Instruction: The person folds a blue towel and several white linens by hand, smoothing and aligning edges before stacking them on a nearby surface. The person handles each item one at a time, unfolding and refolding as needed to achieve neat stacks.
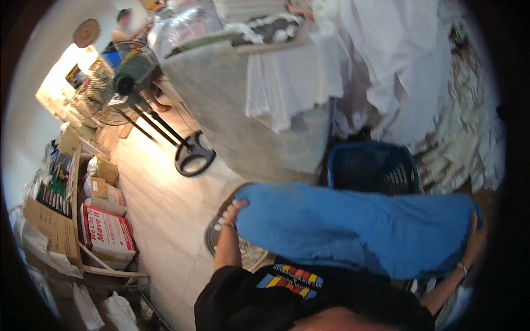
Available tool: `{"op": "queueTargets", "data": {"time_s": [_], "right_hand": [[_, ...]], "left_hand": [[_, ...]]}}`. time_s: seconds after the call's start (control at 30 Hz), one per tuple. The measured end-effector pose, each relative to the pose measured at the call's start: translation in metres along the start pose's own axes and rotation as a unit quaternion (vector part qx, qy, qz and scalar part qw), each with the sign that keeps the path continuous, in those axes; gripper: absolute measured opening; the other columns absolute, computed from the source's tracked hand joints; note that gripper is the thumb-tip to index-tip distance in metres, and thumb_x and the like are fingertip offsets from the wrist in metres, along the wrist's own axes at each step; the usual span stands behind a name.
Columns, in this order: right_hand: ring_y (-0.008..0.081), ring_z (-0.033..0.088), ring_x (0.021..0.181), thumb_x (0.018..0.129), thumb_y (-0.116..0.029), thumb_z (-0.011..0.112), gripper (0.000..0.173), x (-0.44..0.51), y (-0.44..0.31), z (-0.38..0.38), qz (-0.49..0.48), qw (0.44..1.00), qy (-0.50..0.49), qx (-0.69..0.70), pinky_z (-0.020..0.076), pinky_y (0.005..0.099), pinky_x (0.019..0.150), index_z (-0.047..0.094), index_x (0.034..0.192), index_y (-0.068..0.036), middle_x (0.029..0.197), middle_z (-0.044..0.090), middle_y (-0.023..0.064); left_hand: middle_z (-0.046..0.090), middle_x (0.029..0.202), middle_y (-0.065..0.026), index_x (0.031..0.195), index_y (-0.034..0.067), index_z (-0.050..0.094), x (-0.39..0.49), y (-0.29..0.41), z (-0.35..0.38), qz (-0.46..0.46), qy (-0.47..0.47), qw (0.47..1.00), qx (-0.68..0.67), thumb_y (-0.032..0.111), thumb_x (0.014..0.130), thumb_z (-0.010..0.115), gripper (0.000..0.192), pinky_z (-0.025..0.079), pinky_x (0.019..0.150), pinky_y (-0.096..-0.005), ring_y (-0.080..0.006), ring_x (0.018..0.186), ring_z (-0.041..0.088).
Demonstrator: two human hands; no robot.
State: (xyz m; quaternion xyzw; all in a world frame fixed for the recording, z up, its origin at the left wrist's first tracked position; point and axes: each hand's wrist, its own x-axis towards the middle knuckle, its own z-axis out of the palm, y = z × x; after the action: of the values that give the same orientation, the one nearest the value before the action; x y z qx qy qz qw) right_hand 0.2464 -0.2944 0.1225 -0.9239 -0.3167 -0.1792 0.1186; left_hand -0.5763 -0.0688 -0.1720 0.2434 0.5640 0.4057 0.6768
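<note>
Across the front of my body lies a long blue fabric-covered form (pixel 314 223) with rounded ends, perhaps a padded board. My left hand (pixel 231 214) grips its left end, its fingers at the edge. At the opposite end my right hand (pixel 477 238) holds the rim, partly lost in the dark border of the view. The blue fabric is creased and has darker patches along the side near me. Beneath the left end, a round container (pixel 252 254) with pale material inside is partly covered. What supports the form from below is hidden.
A blue plastic basket (pixel 331 165) stands just beyond the form. Behind it is a cloth-draped table (pixel 265 136); white fabric (pixel 401 62) hangs at right. A pedestal fan (pixel 124 85), stacked cardboard boxes (pixel 107 236) and another person (pixel 120 35) are at left.
</note>
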Motion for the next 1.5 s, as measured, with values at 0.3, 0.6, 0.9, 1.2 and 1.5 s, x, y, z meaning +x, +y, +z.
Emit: {"op": "queueTargets", "data": {"time_s": [0.3,0.6,0.9,1.2,1.5], "right_hand": [[0.0282,0.069,0.103,0.093,-0.048,0.068,0.059,-0.064,-0.016,0.035,0.028,0.975,-0.014,0.218,0.0502,0.0375,0.093,0.068,0.121,0.004,0.112,0.071,0.0243],[0.0398,0.061,0.115,0.092,-0.026,0.069,0.056,-0.135,-0.118,0.076,-0.185,0.976,-0.100,0.055,0.0471,0.0473,0.099,0.051,0.141,-0.008,0.126,0.062,0.0213],[0.0356,0.042,0.137,0.089,-0.048,0.065,0.061,-0.285,-0.355,0.040,-0.675,0.654,-0.275,0.203,0.0337,0.0544,0.110,0.057,0.138,-0.013,0.145,0.049,0.0151],[0.0395,0.032,0.146,0.103,-0.055,0.037,0.071,-0.367,-0.348,0.054,-0.655,0.305,-0.640,0.261,0.0247,0.0427,0.121,0.027,0.158,-0.012,0.156,0.035,0.0241],[0.0286,0.068,0.108,0.099,-0.030,0.062,0.051,-0.265,-0.305,0.001,-0.562,0.293,-0.584,0.508,0.0542,0.0376,0.093,0.051,0.144,-0.009,0.127,0.065,0.0203]], "left_hand": [[0.065,0.122,-0.0227,0.132,-0.006,0.052,-0.080,0.212,-0.026,0.103,-0.024,0.994,-0.024,0.033,0.088,0.073,0.063,0.056,0.095,-0.0440,-0.0340,0.104,0.068],[0.068,0.113,-0.0147,0.129,-0.003,0.055,-0.098,0.258,0.008,0.125,0.045,0.979,0.156,0.032,0.086,0.075,0.059,0.056,0.086,-0.0349,-0.0248,0.095,0.067],[0.069,0.111,-0.0155,0.122,-0.006,0.061,-0.164,0.292,0.195,0.191,-0.085,0.929,0.305,0.013,0.086,0.067,0.041,0.053,0.089,-0.0329,-0.0230,0.097,0.067],[0.061,0.101,-0.0081,0.153,0.006,0.037,-0.123,0.192,0.301,0.221,-0.425,0.832,0.279,0.037,0.096,0.065,0.071,0.062,0.079,-0.0346,-0.0144,0.084,0.065],[0.027,0.161,-0.0238,0.156,0.008,0.030,-0.094,-0.006,0.233,0.337,-0.038,0.574,0.745,0.058,0.084,0.070,0.096,0.025,0.110,-0.0690,-0.0475,0.146,0.027]]}}
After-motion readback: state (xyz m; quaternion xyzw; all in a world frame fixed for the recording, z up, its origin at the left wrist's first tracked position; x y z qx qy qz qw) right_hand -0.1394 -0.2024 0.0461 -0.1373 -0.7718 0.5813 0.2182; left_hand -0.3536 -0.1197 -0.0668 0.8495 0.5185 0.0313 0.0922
